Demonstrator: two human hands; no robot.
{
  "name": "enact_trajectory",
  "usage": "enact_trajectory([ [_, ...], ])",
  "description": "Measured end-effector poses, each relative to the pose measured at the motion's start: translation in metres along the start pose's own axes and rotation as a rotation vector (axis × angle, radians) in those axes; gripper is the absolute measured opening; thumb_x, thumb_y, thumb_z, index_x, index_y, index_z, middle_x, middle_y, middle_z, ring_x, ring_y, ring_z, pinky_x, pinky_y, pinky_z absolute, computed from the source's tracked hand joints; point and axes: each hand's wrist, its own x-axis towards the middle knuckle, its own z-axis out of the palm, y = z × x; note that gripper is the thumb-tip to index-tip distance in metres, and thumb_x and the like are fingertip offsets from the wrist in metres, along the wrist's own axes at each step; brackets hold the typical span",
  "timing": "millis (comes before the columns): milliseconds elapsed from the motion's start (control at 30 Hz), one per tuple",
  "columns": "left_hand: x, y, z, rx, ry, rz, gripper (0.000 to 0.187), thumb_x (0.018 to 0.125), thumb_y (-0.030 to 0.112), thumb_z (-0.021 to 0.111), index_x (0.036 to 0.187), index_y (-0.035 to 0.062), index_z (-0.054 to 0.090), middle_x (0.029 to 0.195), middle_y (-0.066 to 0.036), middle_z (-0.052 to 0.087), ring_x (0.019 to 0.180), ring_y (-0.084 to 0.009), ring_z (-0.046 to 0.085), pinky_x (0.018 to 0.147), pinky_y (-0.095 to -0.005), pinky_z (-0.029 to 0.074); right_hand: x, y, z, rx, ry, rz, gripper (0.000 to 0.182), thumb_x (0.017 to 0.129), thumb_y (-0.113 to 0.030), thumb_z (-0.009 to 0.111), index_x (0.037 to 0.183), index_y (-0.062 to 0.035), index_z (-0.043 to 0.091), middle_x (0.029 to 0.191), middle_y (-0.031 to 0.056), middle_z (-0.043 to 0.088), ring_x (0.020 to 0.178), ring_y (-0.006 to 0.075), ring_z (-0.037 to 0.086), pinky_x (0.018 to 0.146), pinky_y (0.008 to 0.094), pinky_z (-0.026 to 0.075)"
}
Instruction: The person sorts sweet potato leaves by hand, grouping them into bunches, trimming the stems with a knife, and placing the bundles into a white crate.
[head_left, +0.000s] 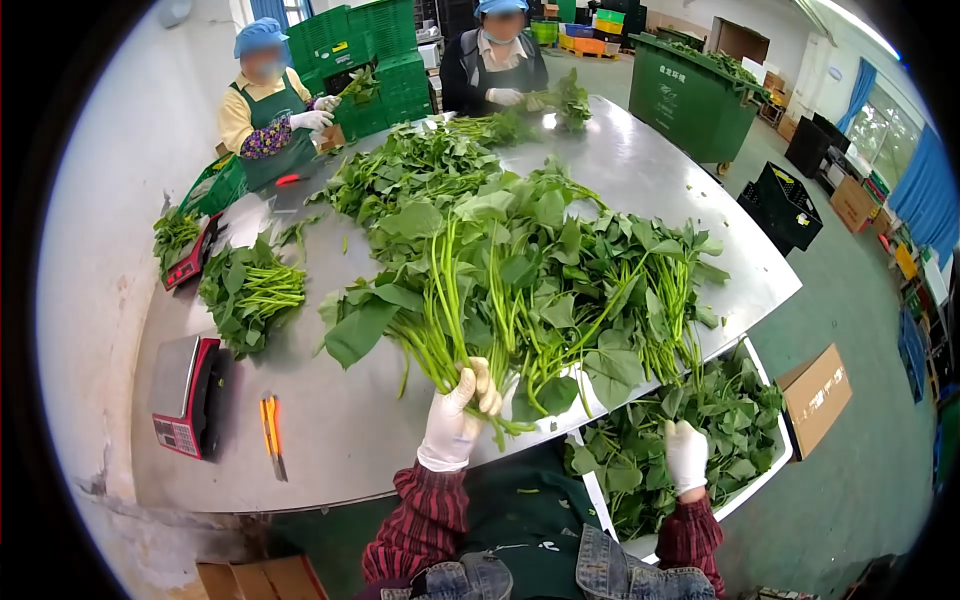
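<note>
Gathering a bunch: left hand (455, 420) clenches leafy stems (470, 330) at lower centre; right hand (686, 455), loosely curled, digs in the crate (770, 470), likely for more.

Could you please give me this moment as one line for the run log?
left hand: grips greens bunch by stems | right hand: in crate of leaves | steel table: scale, orange tool

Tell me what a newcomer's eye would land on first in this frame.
The big heap of long-stemmed green leafy vegetables across the steel table dominates. At the near edge the white-gloved left hand grips a bunch by its stems, while the gloved right hand rests in a white tub of loose leaves. A red scale sits left.
</note>
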Motion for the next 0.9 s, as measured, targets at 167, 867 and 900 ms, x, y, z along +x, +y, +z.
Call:
enact_trajectory([
  [167,-0.007,0.006,0.0,0.131,0.045,0.033,0.018,0.087,0.014,0.061,0.098,-0.0006,0.059,0.073,-0.003,0.053,0.059,-0.014,0.048,0.057,-0.0281,0.038,0.028,-0.077,-0.004,0.398,0.034,-0.07,0.015,0.082,-0.017,0.062,0.077,-0.0038,0.058,0.062,0.0186,0.056,0.059,0.037,0.057,0.053,0.0423,0.043],
  [867,-0.007,0.006,0.008,0.502,0.343,0.283,0.004,0.085,0.002,0.058,0.089,0.0016,0.057,0.07,-0.003,0.054,0.056,-0.0116,0.05,0.052,-0.025,0.041,0.061,-0.127,0.005,0.52,-0.179,-0.011,0.028,0.082,-0.028,0.059,0.067,-0.0059,0.063,0.06,0.0121,0.059,0.058,0.0288,0.059,0.056,0.0379,0.046],
  [900,-0.007,0.009,0.011,0.423,0.297,0.319,0.004,0.086,0.002,0.057,0.089,0.0024,0.055,0.073,-0.005,0.054,0.056,-0.0131,0.05,0.053,-0.0266,0.043,0.07,-0.13,0.009,0.486,-0.155,-0.046,0.027,0.083,-0.028,0.058,0.067,-0.0065,0.063,0.06,0.0121,0.059,0.058,0.029,0.059,0.056,0.0389,0.046],
])
